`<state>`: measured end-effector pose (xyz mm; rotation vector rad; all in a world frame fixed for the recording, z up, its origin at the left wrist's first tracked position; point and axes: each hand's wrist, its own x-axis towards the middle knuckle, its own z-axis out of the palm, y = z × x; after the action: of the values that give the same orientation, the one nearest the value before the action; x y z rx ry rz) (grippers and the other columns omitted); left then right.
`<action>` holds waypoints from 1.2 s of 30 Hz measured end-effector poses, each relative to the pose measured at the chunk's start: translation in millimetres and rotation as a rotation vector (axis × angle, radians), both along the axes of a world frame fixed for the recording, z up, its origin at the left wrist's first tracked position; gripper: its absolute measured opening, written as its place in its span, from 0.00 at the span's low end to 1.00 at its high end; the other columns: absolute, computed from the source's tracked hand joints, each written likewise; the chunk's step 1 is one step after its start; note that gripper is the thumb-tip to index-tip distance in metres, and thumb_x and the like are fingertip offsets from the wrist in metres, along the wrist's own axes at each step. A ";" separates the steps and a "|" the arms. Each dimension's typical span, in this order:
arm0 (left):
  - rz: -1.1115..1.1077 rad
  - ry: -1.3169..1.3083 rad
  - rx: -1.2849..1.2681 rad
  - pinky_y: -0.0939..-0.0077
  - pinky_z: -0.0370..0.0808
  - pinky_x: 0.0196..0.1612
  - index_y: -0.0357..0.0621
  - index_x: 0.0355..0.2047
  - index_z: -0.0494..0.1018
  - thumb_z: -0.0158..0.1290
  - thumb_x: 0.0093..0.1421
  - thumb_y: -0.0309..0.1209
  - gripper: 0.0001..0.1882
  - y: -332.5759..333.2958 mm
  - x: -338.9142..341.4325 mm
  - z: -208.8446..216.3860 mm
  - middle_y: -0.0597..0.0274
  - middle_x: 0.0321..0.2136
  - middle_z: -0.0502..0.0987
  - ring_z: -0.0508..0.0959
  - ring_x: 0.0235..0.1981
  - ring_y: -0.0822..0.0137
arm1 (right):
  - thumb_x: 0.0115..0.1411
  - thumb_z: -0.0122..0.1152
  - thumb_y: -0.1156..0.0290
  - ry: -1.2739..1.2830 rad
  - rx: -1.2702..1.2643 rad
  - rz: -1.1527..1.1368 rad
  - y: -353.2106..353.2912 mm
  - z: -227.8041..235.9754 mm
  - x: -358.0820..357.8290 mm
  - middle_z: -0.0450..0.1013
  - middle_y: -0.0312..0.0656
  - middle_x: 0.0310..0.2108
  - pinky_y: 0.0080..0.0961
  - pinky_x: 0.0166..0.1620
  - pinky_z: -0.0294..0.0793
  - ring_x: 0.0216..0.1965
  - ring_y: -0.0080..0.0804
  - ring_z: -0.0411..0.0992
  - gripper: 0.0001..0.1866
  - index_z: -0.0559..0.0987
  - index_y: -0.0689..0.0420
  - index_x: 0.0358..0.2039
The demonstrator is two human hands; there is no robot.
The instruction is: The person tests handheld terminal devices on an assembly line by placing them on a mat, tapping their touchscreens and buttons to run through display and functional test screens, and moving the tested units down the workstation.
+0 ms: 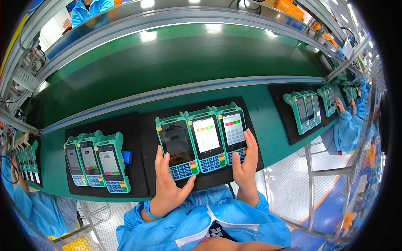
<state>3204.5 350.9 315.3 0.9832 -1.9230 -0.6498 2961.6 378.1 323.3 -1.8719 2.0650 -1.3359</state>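
1. Three green payment terminals lie side by side on a black mat in the centre of the frame: the left terminal, the middle terminal and the right terminal. Each one has a screen above and a blue keypad below.
2. We see that the left terminal has a dark screen, while the other two screens are lit and white.
3. Our left hand is at the lower left corner of the left terminal. The fingers are stretched along its left side and the thumb is under its bottom edge; the hand is open and touches the terminal without closing around it.
4. Our right hand is at the lower right corner of the right terminal. The fingers lie flat along its right side and the thumb rests on the keypad, so this hand is also open and only touches.
5. Three more terminals lie on a second black mat in the lower left of the frame, with a small blue object just beside them.
6. In the upper right, about three terminals lie on another mat, and more lie beyond them; we cannot count those surely.
7. One green conveyor belt crosses the upper part of the frame.
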 end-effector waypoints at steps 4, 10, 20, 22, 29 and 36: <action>-0.004 -0.007 -0.008 0.52 0.54 0.69 0.39 0.70 0.41 0.66 0.54 0.29 0.53 -0.9 -0.3 -0.3 0.31 0.69 0.41 0.50 0.71 0.38 | 0.67 0.55 0.60 0.007 0.007 -0.003 -0.2 0.5 0.0 0.57 0.59 0.66 0.45 0.65 0.57 0.65 0.55 0.59 0.31 0.63 0.64 0.64; -0.016 0.005 -0.012 0.51 0.55 0.68 0.40 0.70 0.41 0.66 0.54 0.30 0.53 -1.3 -1.5 -4.3 0.30 0.69 0.41 0.50 0.71 0.38 | 0.66 0.55 0.60 0.024 0.017 -0.015 1.2 0.1 -2.4 0.57 0.61 0.66 0.46 0.65 0.57 0.65 0.57 0.60 0.31 0.64 0.64 0.64; 0.041 0.099 -0.052 0.51 0.61 0.65 0.37 0.62 0.61 0.63 0.55 0.30 0.37 8.8 10.2 -1.7 0.35 0.65 0.58 0.60 0.66 0.37 | 0.67 0.54 0.59 0.021 0.019 -0.011 1.6 1.0 2.4 0.58 0.59 0.66 0.46 0.66 0.56 0.65 0.56 0.59 0.29 0.66 0.64 0.63; 0.037 0.105 -0.084 0.51 0.61 0.65 0.37 0.55 0.69 0.62 0.54 0.29 0.28 20.1 23.4 1.6 0.38 0.62 0.63 0.61 0.66 0.39 | 0.68 0.53 0.60 -0.001 0.020 -0.003 1.2 1.9 1.8 0.57 0.59 0.67 0.45 0.66 0.56 0.66 0.55 0.58 0.29 0.65 0.63 0.64; 0.822 -0.304 -0.362 0.44 0.49 0.68 0.42 0.50 0.75 0.50 0.63 0.38 0.19 24.0 118.6 10.5 0.40 0.65 0.61 0.54 0.68 0.38 | 0.66 0.55 0.67 -0.017 0.004 0.025 -1.5 -0.5 2.3 0.58 0.56 0.67 0.42 0.68 0.53 0.67 0.53 0.57 0.27 0.66 0.64 0.64; 1.092 -0.357 -0.211 0.40 0.42 0.68 0.44 0.49 0.78 0.52 0.64 0.36 0.16 12.9 164.4 -1.5 0.39 0.67 0.56 0.47 0.69 0.35 | 0.70 0.49 0.65 0.055 -0.002 -0.019 -1.6 -0.9 -1.8 0.59 0.51 0.67 0.34 0.62 0.59 0.65 0.44 0.60 0.25 0.66 0.60 0.65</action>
<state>3368.9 363.8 313.8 1.8376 -1.3590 0.3717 2959.8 376.4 322.4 -1.9159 2.1131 -1.3062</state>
